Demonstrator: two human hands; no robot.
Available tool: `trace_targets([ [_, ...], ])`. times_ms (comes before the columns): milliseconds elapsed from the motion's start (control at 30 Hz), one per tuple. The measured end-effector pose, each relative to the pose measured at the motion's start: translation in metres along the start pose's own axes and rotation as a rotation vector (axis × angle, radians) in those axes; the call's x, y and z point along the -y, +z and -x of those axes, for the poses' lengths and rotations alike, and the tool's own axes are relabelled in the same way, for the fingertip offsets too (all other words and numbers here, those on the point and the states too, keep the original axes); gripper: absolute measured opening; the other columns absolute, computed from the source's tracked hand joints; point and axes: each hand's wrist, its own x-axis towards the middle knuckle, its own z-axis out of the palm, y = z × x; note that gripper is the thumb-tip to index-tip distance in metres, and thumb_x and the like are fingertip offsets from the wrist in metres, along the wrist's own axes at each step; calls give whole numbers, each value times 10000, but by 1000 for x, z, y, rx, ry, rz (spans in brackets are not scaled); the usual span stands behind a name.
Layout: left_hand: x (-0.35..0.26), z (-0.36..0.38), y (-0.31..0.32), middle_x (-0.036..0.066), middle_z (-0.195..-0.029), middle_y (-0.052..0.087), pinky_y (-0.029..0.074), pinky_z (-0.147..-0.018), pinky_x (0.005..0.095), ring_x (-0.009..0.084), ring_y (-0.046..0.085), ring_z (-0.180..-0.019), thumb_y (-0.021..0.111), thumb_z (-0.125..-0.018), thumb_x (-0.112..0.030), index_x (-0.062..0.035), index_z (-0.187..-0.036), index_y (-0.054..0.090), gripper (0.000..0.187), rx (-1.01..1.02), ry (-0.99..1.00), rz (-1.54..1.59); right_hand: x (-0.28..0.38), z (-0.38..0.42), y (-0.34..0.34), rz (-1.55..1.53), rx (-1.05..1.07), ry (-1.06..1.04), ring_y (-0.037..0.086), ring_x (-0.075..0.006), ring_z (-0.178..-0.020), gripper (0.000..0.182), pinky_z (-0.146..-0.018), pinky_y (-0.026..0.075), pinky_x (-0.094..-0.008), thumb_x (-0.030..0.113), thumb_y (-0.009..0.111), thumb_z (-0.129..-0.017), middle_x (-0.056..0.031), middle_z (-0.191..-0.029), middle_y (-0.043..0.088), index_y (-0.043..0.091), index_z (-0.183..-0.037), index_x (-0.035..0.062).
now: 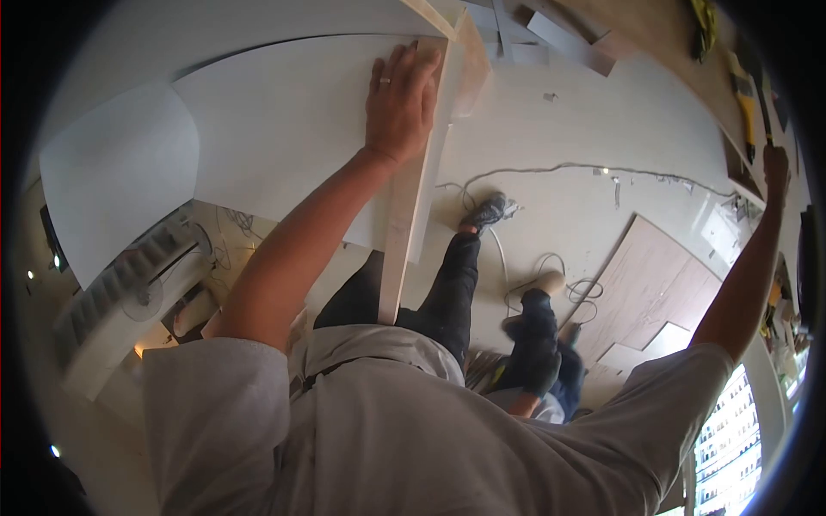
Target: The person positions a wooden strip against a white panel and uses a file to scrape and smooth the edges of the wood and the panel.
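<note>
My left hand (403,103), with a ring on one finger, lies flat with its fingers stretched out on a large white panel (284,112), close to its wood-edged side. A pale wooden strip (404,224) runs from that edge down toward my waist. My right hand (776,168) reaches far out to the right, its fingers closed around the lower end of a long dark tool (762,103) whose kind I cannot make out. Beside it, on a wooden surface (671,52), lies a yellow and black tool (745,107).
Another person's leg (529,344) is on the floor below me. A cable (585,166) crosses the floor, with more loops near wood-grain boards (650,275). Offcuts (568,43) lie at the top. A white slatted unit (129,292) stands at the left.
</note>
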Motion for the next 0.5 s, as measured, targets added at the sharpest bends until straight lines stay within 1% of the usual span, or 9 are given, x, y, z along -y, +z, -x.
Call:
trace_targets([
  [67, 1, -1, 2, 186, -1473, 584, 374, -1195, 602, 411, 521, -1410, 536, -1060, -141, -152, -1471, 555, 411, -15, 12, -7, -3, 8, -36, -250, 200, 49, 571, -182, -510, 553, -481, 413, -395, 672, 631, -940, -25, -640, 632, 638, -771, 146],
  [167, 0, 0, 0, 172, -1472, 586, 382, -1188, 597, 404, 517, -1412, 520, -1069, -159, -147, -1469, 551, 401, -10, 18, -17, 11, 49, -89, -211, 243, 124, 329, -59, -454, 535, -446, 260, -301, 710, 627, -954, 76, -561, 399, 542, -736, 228],
  [200, -1, -1, 0, 169, -1475, 585, 379, -1189, 596, 402, 514, -1415, 517, -1072, -164, -147, -1470, 549, 399, -6, 21, -9, 19, 74, -103, -195, 209, 126, 334, -62, -450, 526, -447, 260, -305, 703, 626, -960, 77, -555, 390, 546, -745, 230],
  [233, 4, 1, 5, 153, -1519, 555, 322, -1227, 613, 386, 476, -1457, 535, -1055, -195, -175, -1472, 565, 419, 13, -8, 22, 27, 101, -122, -178, 164, 134, 339, -65, -445, 517, -447, 259, -308, 696, 625, -967, 79, -549, 381, 549, -754, 231],
  [300, 3, 2, 7, 153, -1520, 555, 326, -1222, 619, 389, 479, -1454, 529, -1058, -197, -173, -1464, 569, 408, 8, 0, 17, 25, 160, -140, -186, -30, 11, 427, -127, -579, 345, -538, 345, -338, 530, 614, -969, 26, -696, 453, 564, -913, 193],
  [367, 5, 3, 8, 151, -1518, 557, 334, -1213, 631, 397, 480, -1452, 519, -1065, -194, -171, -1451, 570, 391, -11, 12, 11, 41, 239, -139, -206, -236, -193, 515, -190, -713, 234, -628, 430, -367, 365, 602, -971, -27, -843, 524, 579, -1072, 155],
  [433, 4, 4, 7, 155, -1513, 559, 335, -1209, 637, 405, 478, -1451, 520, -1067, -193, -172, -1451, 566, 388, -5, -1, 17, 77, 326, -113, -181, -329, -375, 603, -252, -847, 271, -718, 516, -397, 199, 590, -973, -80, -989, 595, 593, -1231, 117],
  [467, 4, 3, 6, 158, -1511, 560, 336, -1208, 640, 409, 478, -1451, 521, -1068, -193, -172, -1451, 564, 387, 1, -6, 20, 101, 371, -89, -179, -313, -427, 647, -284, -914, 337, -763, 559, -412, 116, 584, -974, -106, -1063, 631, 601, -1310, 98],
  [500, 3, 4, 5, 160, -1509, 560, 335, -1207, 642, 411, 478, -1450, 524, -1067, -192, -169, -1451, 563, 387, -3, 2, 21, 126, 417, -63, -215, -234, -432, 691, -315, -982, 419, -808, 602, -427, 34, 578, -975, -133, -1136, 667, 608, -1390, 79],
])
